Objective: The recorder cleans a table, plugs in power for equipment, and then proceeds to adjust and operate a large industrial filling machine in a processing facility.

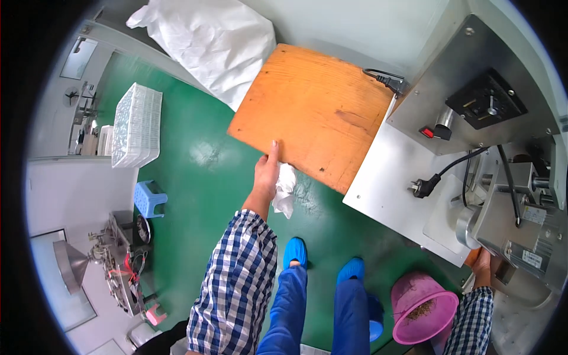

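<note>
My left hand [267, 176] is at the near edge of an orange-brown wooden board [313, 112], its thumb on top and its fingers mostly hidden below. A crumpled white cloth [285, 190] hangs down beside that hand, under the board's edge. At the lower right, my right hand [482, 265] reaches in beside a metal machine [520, 231], close to the front corner of its white base plate [384, 189]. The machine's parts hide the fingers of my right hand.
A loose black plug [425, 186] lies on the base plate. Below it stands a pink bucket [408, 296] with debris inside. A white sack [207, 47] leans behind the board. At left are a white basket [137, 127], a blue stool [148, 198] and other equipment [118, 260].
</note>
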Demonstrator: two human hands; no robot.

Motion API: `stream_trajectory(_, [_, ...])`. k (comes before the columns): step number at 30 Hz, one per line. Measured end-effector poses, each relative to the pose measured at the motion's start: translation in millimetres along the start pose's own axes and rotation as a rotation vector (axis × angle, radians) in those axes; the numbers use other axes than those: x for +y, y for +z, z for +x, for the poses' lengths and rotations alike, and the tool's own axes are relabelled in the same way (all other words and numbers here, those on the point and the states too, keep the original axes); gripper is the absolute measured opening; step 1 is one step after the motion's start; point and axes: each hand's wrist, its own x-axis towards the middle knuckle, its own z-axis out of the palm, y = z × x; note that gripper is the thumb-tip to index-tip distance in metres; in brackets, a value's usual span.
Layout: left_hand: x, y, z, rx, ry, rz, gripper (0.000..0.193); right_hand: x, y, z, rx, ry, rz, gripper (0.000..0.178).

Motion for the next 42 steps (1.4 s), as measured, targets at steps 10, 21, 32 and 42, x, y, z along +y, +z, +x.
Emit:
stream_trajectory(10, [-12, 31, 42, -0.191, 0.017, -0.432, 0.069, -1, -19, 8, 0.155, -0.09, -0.104, 0.039])
stream_trajectory(21, [-18, 38, 39, -0.079, 0.092, -0.302, 0.074, 4, -23, 18, 0.156, -0.109, -0.08, 0.066])
stream_trajectory(32, [-1, 33, 56, -0.157, 0.194, -0.44, 0.059, 23, 23, -17, 0.12, -0.086, -0.008, 0.049])
stream_trajectory(42, [29, 6, 77, -0.301, 0.072, -0.445, 0.065, 102, 121, -109, 0.164, -0.202, 0.065, 0.051])
